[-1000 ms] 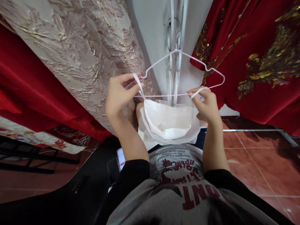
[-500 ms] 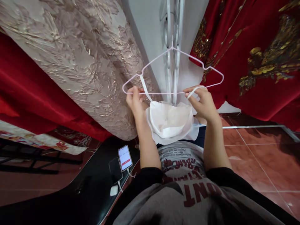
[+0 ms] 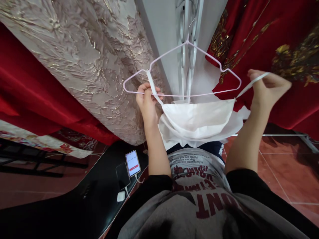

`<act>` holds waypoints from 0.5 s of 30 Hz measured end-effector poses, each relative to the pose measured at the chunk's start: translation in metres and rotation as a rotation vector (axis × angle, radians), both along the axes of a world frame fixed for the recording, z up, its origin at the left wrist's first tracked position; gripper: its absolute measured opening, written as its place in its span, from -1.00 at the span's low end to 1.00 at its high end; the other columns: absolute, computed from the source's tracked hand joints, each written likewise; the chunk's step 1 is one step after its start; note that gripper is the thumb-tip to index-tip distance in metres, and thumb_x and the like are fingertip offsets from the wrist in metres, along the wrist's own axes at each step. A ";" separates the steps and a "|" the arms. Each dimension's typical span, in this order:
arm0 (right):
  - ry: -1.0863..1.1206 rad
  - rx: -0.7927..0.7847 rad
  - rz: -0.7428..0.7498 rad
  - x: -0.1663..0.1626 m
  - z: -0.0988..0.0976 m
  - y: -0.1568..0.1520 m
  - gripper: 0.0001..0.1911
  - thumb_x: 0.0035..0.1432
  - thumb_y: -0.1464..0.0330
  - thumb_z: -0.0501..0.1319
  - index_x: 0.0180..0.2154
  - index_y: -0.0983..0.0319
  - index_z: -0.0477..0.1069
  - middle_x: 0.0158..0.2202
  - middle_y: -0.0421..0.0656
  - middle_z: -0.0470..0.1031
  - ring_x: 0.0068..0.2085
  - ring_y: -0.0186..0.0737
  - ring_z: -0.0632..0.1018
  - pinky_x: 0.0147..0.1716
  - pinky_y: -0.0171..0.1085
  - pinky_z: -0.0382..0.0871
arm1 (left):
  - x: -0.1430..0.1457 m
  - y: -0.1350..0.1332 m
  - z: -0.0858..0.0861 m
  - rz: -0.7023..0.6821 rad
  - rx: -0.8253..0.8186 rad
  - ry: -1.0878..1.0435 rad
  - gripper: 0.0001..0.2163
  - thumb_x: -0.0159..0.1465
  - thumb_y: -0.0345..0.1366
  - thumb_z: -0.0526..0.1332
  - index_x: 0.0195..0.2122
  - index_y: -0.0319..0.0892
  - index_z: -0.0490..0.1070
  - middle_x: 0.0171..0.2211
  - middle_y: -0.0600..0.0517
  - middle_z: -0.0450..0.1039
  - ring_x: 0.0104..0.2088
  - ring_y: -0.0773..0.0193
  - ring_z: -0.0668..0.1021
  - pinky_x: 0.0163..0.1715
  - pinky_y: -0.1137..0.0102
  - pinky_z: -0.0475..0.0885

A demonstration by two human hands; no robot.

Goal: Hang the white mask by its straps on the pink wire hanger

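A pale pink clothes hanger (image 3: pixel 171 52) with a metal hook hangs in front of me. My left hand (image 3: pixel 149 99) grips its bottom bar near the left end. Below the bar spreads a white garment (image 3: pixel 199 116) with sheer layers. Its left strap (image 3: pixel 151 83) is looped over the hanger's left notch. Out to the right, past the hanger, my right hand (image 3: pixel 266 88) is closed on the garment's right strap (image 3: pixel 251 84), which is stretched taut from the garment's corner. The hanger's right notch has no strap on it.
Shiny beige textured fabric (image 3: pixel 99 66) hangs on the left, red fabric with gold sequins (image 3: pixel 261 43) on the right. White metal rails (image 3: pixel 184 66) stand behind the hanger. Two phones, one a lit phone (image 3: pixel 133 162), and a white charger (image 3: pixel 121 196) lie on a black surface (image 3: pixel 99 189).
My right hand has let go of the hanger's bar and moved right, drawing the strap outward. The garment is now stretched wider. My left hand still holds the bar.
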State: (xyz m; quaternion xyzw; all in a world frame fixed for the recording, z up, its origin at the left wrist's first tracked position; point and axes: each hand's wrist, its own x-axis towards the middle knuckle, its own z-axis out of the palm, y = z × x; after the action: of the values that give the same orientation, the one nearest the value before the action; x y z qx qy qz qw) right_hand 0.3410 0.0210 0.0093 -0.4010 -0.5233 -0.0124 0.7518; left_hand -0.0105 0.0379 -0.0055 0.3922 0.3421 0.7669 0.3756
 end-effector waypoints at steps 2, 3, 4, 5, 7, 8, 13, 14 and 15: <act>-0.108 -0.146 0.092 -0.006 0.019 0.008 -0.82 0.15 0.19 0.49 -0.23 0.11 0.72 -0.22 -0.01 0.73 -0.17 0.12 0.70 -0.07 0.18 0.55 | 0.002 -0.003 0.003 -0.005 -0.011 -0.032 -0.87 0.37 -0.18 0.36 -0.21 -0.07 0.46 -0.40 0.08 0.59 -0.45 0.31 0.64 -0.42 0.46 0.54; -0.175 -0.226 0.139 -0.012 0.030 0.011 -0.79 0.15 0.15 0.50 -0.24 0.12 0.72 -0.22 0.00 0.73 -0.19 0.08 0.69 -0.09 0.15 0.55 | 0.003 -0.003 0.004 -0.005 -0.016 -0.043 -0.88 0.37 -0.20 0.36 -0.22 -0.07 0.46 -0.41 0.08 0.59 -0.44 0.31 0.65 -0.42 0.46 0.54; -0.242 -0.294 0.173 -0.018 0.040 0.013 -0.74 0.10 0.11 0.54 -0.28 0.15 0.70 -0.26 0.01 0.72 -0.23 0.04 0.67 -0.12 0.13 0.55 | 0.003 -0.003 0.003 -0.004 -0.021 -0.048 -0.89 0.37 -0.21 0.36 -0.22 -0.07 0.46 -0.41 0.08 0.59 -0.43 0.30 0.65 -0.41 0.47 0.54; -0.312 -0.365 0.207 -0.025 0.050 0.015 -0.69 0.06 0.07 0.56 -0.34 0.16 0.67 -0.32 -0.01 0.69 -0.26 0.00 0.66 -0.12 0.11 0.55 | 0.003 -0.002 0.002 -0.005 -0.026 -0.050 -0.89 0.37 -0.22 0.36 -0.22 -0.07 0.47 -0.41 0.08 0.58 -0.42 0.30 0.66 -0.41 0.47 0.55; -0.395 -0.429 0.242 -0.035 0.066 0.014 -0.62 -0.04 0.03 0.61 -0.42 0.12 0.58 -0.40 -0.06 0.64 -0.30 -0.05 0.62 -0.13 0.10 0.57 | 0.002 0.000 -0.002 -0.011 -0.029 -0.046 -0.89 0.37 -0.22 0.36 -0.22 -0.07 0.47 -0.40 0.07 0.58 -0.39 0.28 0.68 -0.38 0.46 0.55; -0.409 -0.426 0.249 -0.038 0.072 0.012 -0.61 -0.08 0.03 0.63 -0.43 0.08 0.54 -0.40 -0.08 0.62 -0.30 -0.05 0.61 -0.14 0.11 0.58 | 0.001 0.001 -0.004 -0.018 -0.027 -0.045 -0.89 0.37 -0.22 0.36 -0.21 -0.07 0.47 -0.39 0.07 0.58 -0.38 0.27 0.68 -0.37 0.46 0.56; -0.382 -0.219 0.294 -0.062 0.074 -0.009 -0.76 0.06 0.16 0.53 -0.35 0.02 0.52 -0.26 -0.08 0.64 -0.20 -0.01 0.65 -0.07 0.10 0.59 | 0.002 0.005 -0.011 -0.033 -0.033 -0.060 -0.86 0.35 -0.19 0.37 -0.19 -0.07 0.45 -0.41 0.08 0.56 -0.39 0.28 0.68 -0.38 0.46 0.56; -0.389 -0.187 0.319 -0.070 0.069 -0.011 -0.81 0.12 0.19 0.48 -0.33 0.04 0.52 -0.25 -0.09 0.64 -0.18 -0.02 0.65 -0.06 0.08 0.59 | 0.003 0.005 -0.011 -0.035 -0.037 -0.059 -0.85 0.35 -0.18 0.38 -0.19 -0.07 0.45 -0.41 0.08 0.56 -0.38 0.27 0.68 -0.37 0.46 0.56; -0.415 -0.172 0.350 -0.079 0.062 -0.012 -0.85 0.16 0.21 0.44 -0.32 0.06 0.52 -0.24 -0.09 0.65 -0.17 -0.02 0.66 -0.06 0.06 0.59 | 0.003 0.005 -0.011 -0.039 -0.037 -0.056 -0.84 0.34 -0.18 0.38 -0.19 -0.07 0.45 -0.40 0.07 0.56 -0.37 0.27 0.69 -0.36 0.46 0.56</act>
State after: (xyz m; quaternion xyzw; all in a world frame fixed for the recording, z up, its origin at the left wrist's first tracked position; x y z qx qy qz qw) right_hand 0.2620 0.0092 0.0716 -0.3557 -0.7264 0.0805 0.5825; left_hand -0.0071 0.0433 -0.0162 0.3700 0.3378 0.7637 0.4073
